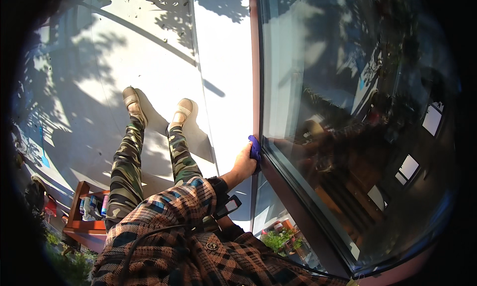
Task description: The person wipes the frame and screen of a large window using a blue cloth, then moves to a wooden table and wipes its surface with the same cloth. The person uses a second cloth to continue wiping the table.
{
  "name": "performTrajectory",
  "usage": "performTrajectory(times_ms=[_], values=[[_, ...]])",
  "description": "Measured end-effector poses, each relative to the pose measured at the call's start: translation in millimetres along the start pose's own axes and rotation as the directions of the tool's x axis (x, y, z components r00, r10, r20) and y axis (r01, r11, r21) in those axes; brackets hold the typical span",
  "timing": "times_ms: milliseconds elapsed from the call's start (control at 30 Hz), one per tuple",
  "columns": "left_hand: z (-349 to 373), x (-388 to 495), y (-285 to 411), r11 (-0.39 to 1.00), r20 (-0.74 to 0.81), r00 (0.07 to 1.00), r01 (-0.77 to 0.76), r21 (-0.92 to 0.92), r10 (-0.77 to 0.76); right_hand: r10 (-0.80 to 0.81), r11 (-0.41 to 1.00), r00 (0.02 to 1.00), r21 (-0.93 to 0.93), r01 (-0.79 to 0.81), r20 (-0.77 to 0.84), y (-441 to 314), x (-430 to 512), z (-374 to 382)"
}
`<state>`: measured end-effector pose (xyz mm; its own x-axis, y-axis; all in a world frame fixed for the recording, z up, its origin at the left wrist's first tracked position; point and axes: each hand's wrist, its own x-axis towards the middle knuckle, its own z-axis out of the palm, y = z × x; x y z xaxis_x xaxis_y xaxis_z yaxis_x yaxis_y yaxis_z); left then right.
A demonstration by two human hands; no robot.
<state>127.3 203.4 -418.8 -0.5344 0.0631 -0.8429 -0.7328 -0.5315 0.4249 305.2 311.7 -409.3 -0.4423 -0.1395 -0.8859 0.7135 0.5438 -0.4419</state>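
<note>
My left hand (pixel 245 161) reaches to the right across my body, its fingers closed around a purple-blue cloth (pixel 255 148). The cloth is pressed against the reddish-brown frame (pixel 256 81) of a glass window or door, near a corner of the frame. Beside the hand is the large dark glass pane (pixel 335 118), which reflects trees and furniture. My right hand is hidden; only a bit of its wrist (pixel 224 222) shows beneath the left forearm, by a small black device (pixel 227 207).
Pale, sunlit ground (pixel 160 73) with leaf shadows lies around my feet. At the lower left stands a reddish wooden stool or shelf (pixel 87 225) holding bottles (pixel 93 207). Green plants (pixel 277 239) show through or in the lower glass. A black cable (pixel 149 233) crosses my plaid shirt.
</note>
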Motion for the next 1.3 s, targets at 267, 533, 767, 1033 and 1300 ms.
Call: performTrajectory(times_ms=[267, 533, 767, 1033, 1300], values=[[-114, -15, 58, 0.767, 0.477, 0.873, 0.236, -0.597, 0.103, 0.049, 0.994, 0.999, -0.099, -0.047, 0.01, -41, -8, 5], [-294, -66, 89, 0.965, -0.06, 0.978, -0.208, -0.161, 0.201, 0.066, 0.945, 0.997, -0.324, -0.053, 0.028, -66, -7, 30], [-340, -169, 149, 0.635, 0.21, 0.879, -0.128, -0.762, 0.429, -0.223, 0.931, 0.963, -0.261, 0.257, 0.152, -177, -11, 78], [-337, -266, 222, 0.675, 0.159, 0.782, -0.394, -0.624, 0.603, -0.529, 0.849, 0.822, 0.149, 0.507, 0.212, -366, -48, 146], [-304, -311, 249, 0.158, 0.257, 0.454, -0.695, 0.701, 0.853, -0.438, 0.701, 0.787, 0.713, -0.003, 0.434, -447, -85, 213]])
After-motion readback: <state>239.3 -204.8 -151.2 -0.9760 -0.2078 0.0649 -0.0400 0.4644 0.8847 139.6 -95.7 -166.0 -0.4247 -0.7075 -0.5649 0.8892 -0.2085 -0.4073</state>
